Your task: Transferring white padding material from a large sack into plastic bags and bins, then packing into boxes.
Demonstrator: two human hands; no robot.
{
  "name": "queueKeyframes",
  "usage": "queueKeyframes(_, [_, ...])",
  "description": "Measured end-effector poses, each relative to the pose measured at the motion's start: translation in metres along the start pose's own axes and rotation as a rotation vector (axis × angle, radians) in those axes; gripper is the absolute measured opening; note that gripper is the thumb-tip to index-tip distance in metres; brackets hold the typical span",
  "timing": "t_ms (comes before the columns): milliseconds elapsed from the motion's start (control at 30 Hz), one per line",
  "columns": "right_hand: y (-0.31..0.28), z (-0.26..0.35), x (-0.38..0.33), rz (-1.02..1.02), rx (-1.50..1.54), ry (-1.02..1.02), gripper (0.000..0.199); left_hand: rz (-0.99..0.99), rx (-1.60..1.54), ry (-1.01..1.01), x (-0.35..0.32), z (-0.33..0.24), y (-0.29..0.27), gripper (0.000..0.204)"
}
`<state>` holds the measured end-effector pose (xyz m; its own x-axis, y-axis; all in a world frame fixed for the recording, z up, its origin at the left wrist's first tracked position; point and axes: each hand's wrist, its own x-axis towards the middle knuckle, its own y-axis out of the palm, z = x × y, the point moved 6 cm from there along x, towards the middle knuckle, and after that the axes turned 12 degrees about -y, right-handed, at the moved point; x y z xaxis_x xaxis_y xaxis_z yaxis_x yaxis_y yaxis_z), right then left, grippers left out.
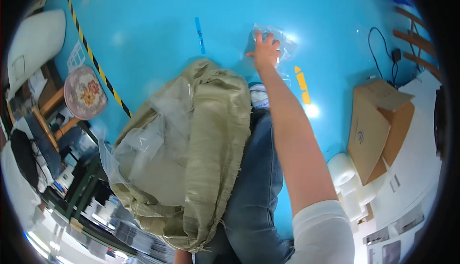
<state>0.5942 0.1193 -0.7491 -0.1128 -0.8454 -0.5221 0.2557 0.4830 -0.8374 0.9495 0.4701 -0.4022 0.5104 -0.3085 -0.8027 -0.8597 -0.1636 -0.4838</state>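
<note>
My right hand [266,52] reaches down to the blue floor with its fingers spread. It is over a crumpled clear plastic bag [286,44], touching or nearly touching it; no grip on the bag shows. A large olive-green woven sack [218,125] stands in front of me against my leg, its mouth open and its rim folded. Inside it lies translucent plastic [167,154], part of which hangs over the left rim. Only a bit of my left arm shows at the lower edge, below the sack; the sack hides my left hand.
A blue strip [200,35] and a yellow arrow marking [302,84] are on the floor. Black-and-yellow tape [96,63] runs along the left, beside a flower-patterned stool seat [86,93]. At right are an open cardboard box [369,130], white rolls [341,168] and a black cable [383,36].
</note>
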Motion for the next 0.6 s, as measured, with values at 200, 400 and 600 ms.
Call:
queueKeyframes(200, [0.017,-0.047,0.025,0.088,0.329,-0.722,0.032,-0.019,-0.330,-0.030,0.003,0.006,0.026,0.031])
queueKeyframes(400, [-0.096,-0.008,-0.120,-0.273,1.347,-0.123,0.024,-0.136,-0.505,-0.019,-0.048,0.016,-0.037,0.032])
queueKeyframes(600, [-0.202,0.167,-0.275,-0.264,1.640,-0.570,0.007,-0.858,0.694,0.335,-0.119,-0.086,-0.079,0.053])
